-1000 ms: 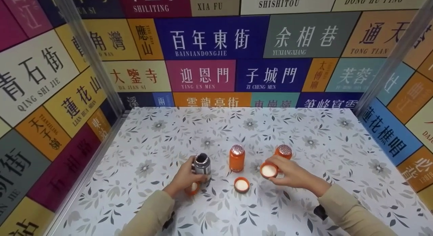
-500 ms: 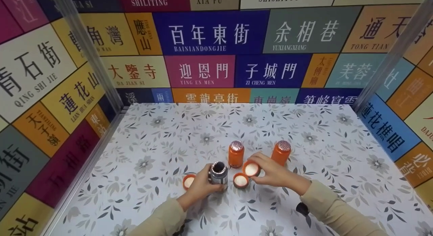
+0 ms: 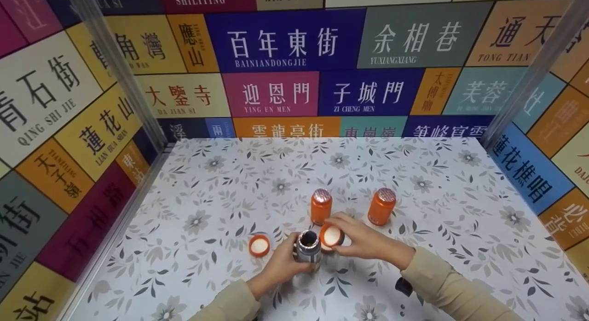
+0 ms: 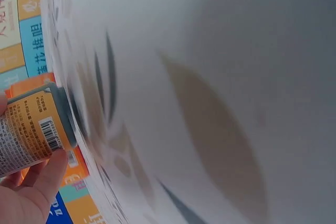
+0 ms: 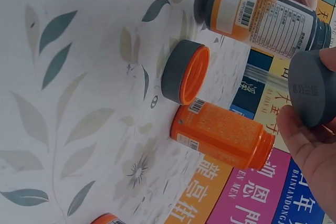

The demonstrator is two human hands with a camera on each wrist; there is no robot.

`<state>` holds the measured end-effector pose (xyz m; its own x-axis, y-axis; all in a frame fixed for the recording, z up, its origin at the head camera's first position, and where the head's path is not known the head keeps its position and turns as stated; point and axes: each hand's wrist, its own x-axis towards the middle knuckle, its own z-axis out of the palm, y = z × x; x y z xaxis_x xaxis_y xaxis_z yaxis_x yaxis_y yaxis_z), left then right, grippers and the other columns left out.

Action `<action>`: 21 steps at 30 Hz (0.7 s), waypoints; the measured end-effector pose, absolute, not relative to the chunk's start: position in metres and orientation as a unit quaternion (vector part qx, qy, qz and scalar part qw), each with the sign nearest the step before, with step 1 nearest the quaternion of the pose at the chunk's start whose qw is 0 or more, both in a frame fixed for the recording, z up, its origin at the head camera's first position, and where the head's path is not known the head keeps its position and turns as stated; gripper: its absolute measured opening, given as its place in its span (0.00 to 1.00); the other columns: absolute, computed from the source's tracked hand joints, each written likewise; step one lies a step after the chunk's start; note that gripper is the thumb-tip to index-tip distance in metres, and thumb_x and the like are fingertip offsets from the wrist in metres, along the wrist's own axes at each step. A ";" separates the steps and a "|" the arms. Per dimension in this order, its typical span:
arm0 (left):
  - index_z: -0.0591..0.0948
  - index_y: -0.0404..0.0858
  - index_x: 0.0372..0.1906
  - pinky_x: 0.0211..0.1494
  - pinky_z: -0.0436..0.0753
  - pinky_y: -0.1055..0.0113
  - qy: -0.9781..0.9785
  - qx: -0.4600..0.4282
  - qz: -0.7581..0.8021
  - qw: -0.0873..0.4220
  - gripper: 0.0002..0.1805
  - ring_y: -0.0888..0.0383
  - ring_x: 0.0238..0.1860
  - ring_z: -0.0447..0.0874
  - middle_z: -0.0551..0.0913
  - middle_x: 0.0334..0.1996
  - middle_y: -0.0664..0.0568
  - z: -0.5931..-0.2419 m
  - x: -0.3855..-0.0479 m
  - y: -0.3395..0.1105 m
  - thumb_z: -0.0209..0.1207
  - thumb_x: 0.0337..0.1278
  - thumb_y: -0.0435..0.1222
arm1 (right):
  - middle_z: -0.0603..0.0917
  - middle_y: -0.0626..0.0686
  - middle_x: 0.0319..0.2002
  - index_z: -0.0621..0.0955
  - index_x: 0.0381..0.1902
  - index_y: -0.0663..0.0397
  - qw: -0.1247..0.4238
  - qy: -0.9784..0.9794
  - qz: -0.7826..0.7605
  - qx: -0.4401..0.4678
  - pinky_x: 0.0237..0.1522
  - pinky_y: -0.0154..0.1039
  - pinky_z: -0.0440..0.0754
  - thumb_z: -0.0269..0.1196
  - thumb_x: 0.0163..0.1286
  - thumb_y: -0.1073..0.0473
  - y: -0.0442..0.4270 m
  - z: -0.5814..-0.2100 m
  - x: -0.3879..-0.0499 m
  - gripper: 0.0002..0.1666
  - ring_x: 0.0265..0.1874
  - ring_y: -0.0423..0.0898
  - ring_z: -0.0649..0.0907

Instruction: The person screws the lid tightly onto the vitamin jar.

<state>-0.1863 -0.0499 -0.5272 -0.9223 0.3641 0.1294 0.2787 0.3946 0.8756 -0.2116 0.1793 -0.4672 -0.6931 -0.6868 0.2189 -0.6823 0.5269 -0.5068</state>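
- I see the left hand point(image 3: 281, 266) curled round the grey bottle point(image 3: 309, 255), thumb on the near side and fingers on the far side; its grip is closed to the bottle's width.
- The grey bottle is uncapped, its dark mouth ringed by a ragged silvery edge; its label is orange and white with a barcode; its base is close to the tabletop point(image 3: 248, 174), though I cannot tell whether the two touch.
- The right hand point(image 3: 361, 236) pinches the held cap point(image 3: 332, 236) between thumb and fingers, opened only as far as the cap's width; I see a grey outside, an orange inner rim and a white liner; the cap is just beside the bottle's mouth, on the right.
- On my right wrist view a table cap point(image 5: 185, 72), grey outside and orange inside, lies hollow side up; from the head it is mostly hidden by the held cap.
- The left cap point(image 3: 259, 245) lies hollow side up, left of the grey bottle and apart from it.
- The middle orange bottle point(image 3: 321, 209) stands upright behind the held cap; the right orange bottle point(image 3: 382, 209) stands farther right; both have silvery tops.
- I have a wall point(image 3: 285, 40) of coloured, lettered panels behind the tabletop, which is white with grey flowers and leaves.
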 end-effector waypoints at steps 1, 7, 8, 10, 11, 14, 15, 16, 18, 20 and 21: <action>0.69 0.37 0.54 0.48 0.78 0.66 0.832 0.196 0.518 0.044 0.36 0.54 0.47 0.77 0.77 0.50 0.47 -0.527 -0.185 -0.049 0.70 0.32 0.35 | 0.72 0.58 0.56 0.69 0.59 0.61 0.004 0.872 -0.287 -0.396 0.56 0.48 0.72 0.65 0.52 0.61 0.180 -0.466 -0.211 0.35 0.55 0.53 0.73; 0.69 0.40 0.52 0.50 0.76 0.65 0.836 0.222 0.499 0.051 0.34 0.57 0.47 0.76 0.78 0.48 0.51 -0.529 -0.180 -0.043 0.71 0.33 0.36 | 0.74 0.56 0.52 0.72 0.53 0.60 -0.032 0.849 -0.263 -0.456 0.54 0.46 0.73 0.66 0.50 0.61 0.182 -0.463 -0.214 0.30 0.52 0.50 0.74; 0.69 0.40 0.52 0.50 0.76 0.65 0.838 0.225 0.494 0.051 0.34 0.58 0.47 0.76 0.78 0.47 0.52 -0.530 -0.180 -0.042 0.71 0.33 0.37 | 0.75 0.56 0.51 0.73 0.52 0.60 -0.038 0.845 -0.260 -0.466 0.54 0.45 0.72 0.66 0.50 0.61 0.183 -0.463 -0.214 0.29 0.52 0.49 0.74; 0.69 0.41 0.51 0.51 0.76 0.65 0.839 0.231 0.489 0.055 0.33 0.59 0.47 0.76 0.78 0.46 0.53 -0.531 -0.180 -0.041 0.71 0.33 0.37 | 0.75 0.56 0.50 0.73 0.50 0.60 -0.045 0.837 -0.257 -0.481 0.53 0.45 0.72 0.67 0.50 0.61 0.183 -0.462 -0.214 0.28 0.51 0.49 0.74; 0.69 0.41 0.50 0.52 0.76 0.64 0.839 0.234 0.488 0.055 0.33 0.59 0.47 0.76 0.78 0.46 0.53 -0.531 -0.180 -0.041 0.71 0.34 0.37 | 0.75 0.56 0.50 0.73 0.50 0.60 -0.042 0.835 -0.260 -0.484 0.53 0.45 0.72 0.67 0.50 0.61 0.184 -0.462 -0.215 0.28 0.51 0.49 0.74; 0.69 0.42 0.50 0.52 0.75 0.64 0.839 0.237 0.487 0.056 0.32 0.59 0.48 0.76 0.77 0.46 0.53 -0.532 -0.180 -0.040 0.71 0.34 0.37 | 0.74 0.55 0.51 0.72 0.51 0.60 -0.020 0.834 -0.280 -0.475 0.55 0.45 0.72 0.67 0.50 0.61 0.183 -0.460 -0.214 0.29 0.52 0.49 0.73; 0.69 0.43 0.50 0.52 0.75 0.64 0.839 0.235 0.488 0.058 0.32 0.59 0.47 0.76 0.77 0.46 0.54 -0.532 -0.181 -0.040 0.71 0.34 0.37 | 0.74 0.56 0.51 0.72 0.51 0.61 -0.015 0.834 -0.288 -0.471 0.55 0.45 0.72 0.67 0.50 0.61 0.183 -0.459 -0.214 0.30 0.52 0.49 0.73; 0.69 0.43 0.50 0.52 0.75 0.64 0.838 0.233 0.489 0.061 0.32 0.59 0.47 0.76 0.77 0.47 0.54 -0.533 -0.181 -0.040 0.71 0.33 0.37 | 0.74 0.56 0.51 0.71 0.52 0.61 -0.009 0.834 -0.296 -0.466 0.56 0.45 0.71 0.66 0.49 0.61 0.182 -0.459 -0.214 0.30 0.52 0.49 0.73; 0.69 0.44 0.50 0.53 0.75 0.63 0.836 0.230 0.493 0.068 0.33 0.59 0.48 0.75 0.77 0.47 0.55 -0.533 -0.182 -0.041 0.71 0.33 0.37 | 0.74 0.56 0.51 0.71 0.52 0.62 -0.003 0.830 -0.309 -0.465 0.56 0.44 0.71 0.67 0.50 0.61 0.180 -0.458 -0.214 0.31 0.52 0.49 0.74; 0.69 0.44 0.51 0.53 0.75 0.63 0.834 0.225 0.498 0.079 0.33 0.60 0.48 0.75 0.77 0.48 0.56 -0.534 -0.183 -0.041 0.71 0.33 0.37 | 0.74 0.56 0.51 0.70 0.51 0.62 0.000 0.821 -0.322 -0.472 0.56 0.43 0.72 0.67 0.50 0.62 0.178 -0.458 -0.214 0.30 0.51 0.49 0.74; 0.69 0.44 0.51 0.54 0.74 0.64 0.831 0.225 0.502 0.084 0.34 0.59 0.49 0.75 0.76 0.48 0.55 -0.534 -0.183 -0.041 0.71 0.33 0.37 | 0.75 0.56 0.51 0.70 0.51 0.62 0.002 0.816 -0.327 -0.477 0.55 0.42 0.73 0.67 0.50 0.62 0.176 -0.458 -0.214 0.30 0.51 0.49 0.75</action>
<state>-0.1830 -0.0410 -0.5345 -0.8845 0.4584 0.0873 0.2904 0.3944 0.8719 -0.2144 0.1762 -0.4582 -0.5445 -0.7799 0.3087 -0.7775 0.3312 -0.5346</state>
